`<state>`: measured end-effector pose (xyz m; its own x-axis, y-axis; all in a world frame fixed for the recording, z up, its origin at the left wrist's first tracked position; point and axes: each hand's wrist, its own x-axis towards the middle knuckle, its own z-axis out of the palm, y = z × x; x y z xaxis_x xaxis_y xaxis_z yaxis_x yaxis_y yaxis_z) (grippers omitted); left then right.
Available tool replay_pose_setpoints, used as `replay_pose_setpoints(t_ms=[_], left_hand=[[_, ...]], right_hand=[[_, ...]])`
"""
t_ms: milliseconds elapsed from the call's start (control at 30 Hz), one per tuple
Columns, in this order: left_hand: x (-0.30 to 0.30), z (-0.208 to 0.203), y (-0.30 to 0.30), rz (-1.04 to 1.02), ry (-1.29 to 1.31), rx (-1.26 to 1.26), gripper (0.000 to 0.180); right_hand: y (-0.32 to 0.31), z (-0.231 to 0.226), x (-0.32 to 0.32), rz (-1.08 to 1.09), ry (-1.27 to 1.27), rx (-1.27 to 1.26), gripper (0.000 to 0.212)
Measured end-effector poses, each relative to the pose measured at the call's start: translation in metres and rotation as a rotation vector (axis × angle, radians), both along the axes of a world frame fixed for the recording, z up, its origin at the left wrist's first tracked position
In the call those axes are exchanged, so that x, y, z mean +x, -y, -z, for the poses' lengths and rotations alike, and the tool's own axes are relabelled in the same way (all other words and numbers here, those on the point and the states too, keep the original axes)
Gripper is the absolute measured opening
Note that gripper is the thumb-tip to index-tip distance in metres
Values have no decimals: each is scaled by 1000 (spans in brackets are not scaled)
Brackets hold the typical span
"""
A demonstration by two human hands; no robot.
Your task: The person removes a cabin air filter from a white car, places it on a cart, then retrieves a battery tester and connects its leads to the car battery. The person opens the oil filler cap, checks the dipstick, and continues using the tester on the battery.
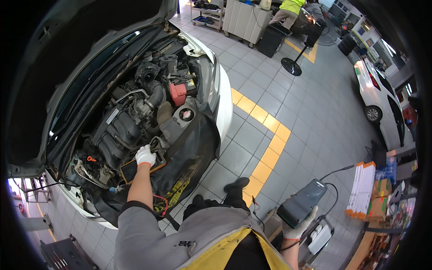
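Observation:
My left hand [145, 155], in a white glove, reaches down into the front of the engine bay with its fingers curled. What they grip, if anything, is hidden. Under that wrist lies a dark rectangular panel with an orange edge [130, 172], partly covered by the hand. At the lower right, my right hand [300, 228], also gloved, holds a dark grey handheld device [302, 203] from below. Black cables run from the device. The engine [118, 130] and a battery with a red cover [178, 93] sit in the open bay.
A black cover [189, 155] drapes over the white car's front, with a red cable [163, 204] hanging on it. Yellow tiles [269, 157] line the grey floor. Boxes [380, 198] stand at right near another white car [380, 99]. A person [290, 9] works at the back.

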<state>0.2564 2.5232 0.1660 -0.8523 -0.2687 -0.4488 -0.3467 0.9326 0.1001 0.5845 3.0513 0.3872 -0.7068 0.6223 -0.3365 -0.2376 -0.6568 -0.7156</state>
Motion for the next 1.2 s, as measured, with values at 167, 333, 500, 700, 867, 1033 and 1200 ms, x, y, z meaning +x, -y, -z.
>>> replay_pose_setpoints(t_ms=[167,333,500,700,867,1033,1200], left_hand=[[24,-29,-49,-53,-436,-112,65],[15,-89,-215,-114,-694,480,46],[-57,-146,-428,92,-162,1297,57],[-189,-196,-578,425,86,1413,77],[-285,-195,-600,752,-941,1345,59],[-361,-222,-632,1256,-1171,1010,59],[-400,-247,-660,1360,-979,995,49]], right_hand=[[-89,18,-110,-225,-97,-125,77],[-177,16,-214,-524,-75,-268,84],[-236,30,-317,-780,53,-123,85],[-275,52,-409,-952,82,-173,88],[-294,8,-484,-1058,-181,-451,99],[-313,-17,-545,-1235,-187,-544,104],[-375,-10,-586,-1351,-21,-224,100]])
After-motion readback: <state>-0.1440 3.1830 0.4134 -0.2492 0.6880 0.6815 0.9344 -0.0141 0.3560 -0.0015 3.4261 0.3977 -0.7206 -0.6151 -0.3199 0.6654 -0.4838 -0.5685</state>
